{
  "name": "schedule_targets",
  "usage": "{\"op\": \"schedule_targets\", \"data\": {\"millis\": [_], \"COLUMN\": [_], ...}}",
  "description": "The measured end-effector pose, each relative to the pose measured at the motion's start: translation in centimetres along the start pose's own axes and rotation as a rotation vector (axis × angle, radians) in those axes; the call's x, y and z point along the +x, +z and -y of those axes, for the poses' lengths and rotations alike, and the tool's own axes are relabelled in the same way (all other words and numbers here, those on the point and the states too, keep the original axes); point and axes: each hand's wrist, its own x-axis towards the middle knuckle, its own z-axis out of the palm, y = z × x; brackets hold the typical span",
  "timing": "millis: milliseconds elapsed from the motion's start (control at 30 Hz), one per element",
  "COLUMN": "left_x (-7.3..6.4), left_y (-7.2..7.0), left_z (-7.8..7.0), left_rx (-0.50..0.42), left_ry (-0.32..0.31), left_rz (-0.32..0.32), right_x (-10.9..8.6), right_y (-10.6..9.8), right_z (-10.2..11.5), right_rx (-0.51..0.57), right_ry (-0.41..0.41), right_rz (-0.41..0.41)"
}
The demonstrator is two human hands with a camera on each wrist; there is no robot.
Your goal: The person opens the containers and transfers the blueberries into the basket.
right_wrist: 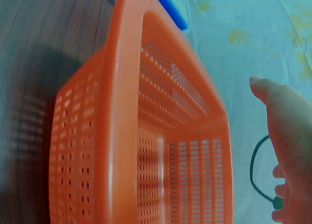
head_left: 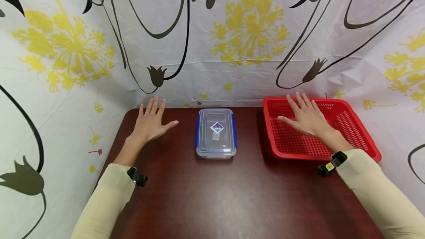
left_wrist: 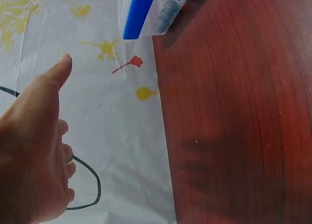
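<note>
In the head view my left hand [head_left: 150,124] is spread with straight fingers over the table's back left, holding nothing. My right hand [head_left: 307,118] is spread too, above the red plastic basket [head_left: 273,135], and nothing is in it. Between the hands a clear lidded food container [head_left: 216,145] with blue side clips lies on the table, a diamond-shaped label on its lid. Through its side in the left wrist view, dark rounded things [left_wrist: 167,13] show inside. The right wrist view shows the basket's slotted wall [right_wrist: 200,175] beside my thumb.
A dark reddish-brown wooden table [head_left: 225,194] bears the container and the basket. White cloth [head_left: 199,51] printed with yellow flowers and dark stems hangs behind the table and along both sides. Each wrist wears a small black camera [head_left: 137,177].
</note>
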Motion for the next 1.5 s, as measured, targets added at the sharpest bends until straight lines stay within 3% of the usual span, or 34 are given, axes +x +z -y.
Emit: {"op": "schedule_targets", "data": {"millis": [300, 533, 767, 1100, 1500], "left_x": [0.0, -0.3, -0.3, -0.9, -1.6], "left_y": [0.4, 1.2, 2.8, 5.9, 8.7], "left_z": [-1.5, -2.9, -4.8, -7.0, -9.3], "left_rx": [-0.010, -0.070, -0.138, -0.268, -0.459], "left_ry": [0.021, 0.031, 0.038, 0.021, -0.052], "left_rz": [-0.011, 0.004, 0.029, 0.013, 0.021], "right_x": [0.2, 0.6, 1.2, 1.7, 3.4], "right_y": [1.0, 1.9, 3.3, 5.2, 9.0], "right_z": [3.1, 6.3, 9.5, 14.5, 17.2], "right_rx": [0.000, 0.017, 0.031, 0.074, 0.153], "right_ry": [-0.054, -0.090, -0.133, -0.186, -0.228], "right_rz": [-0.026, -0.040, -0.040, -0.031, -0.048]}}
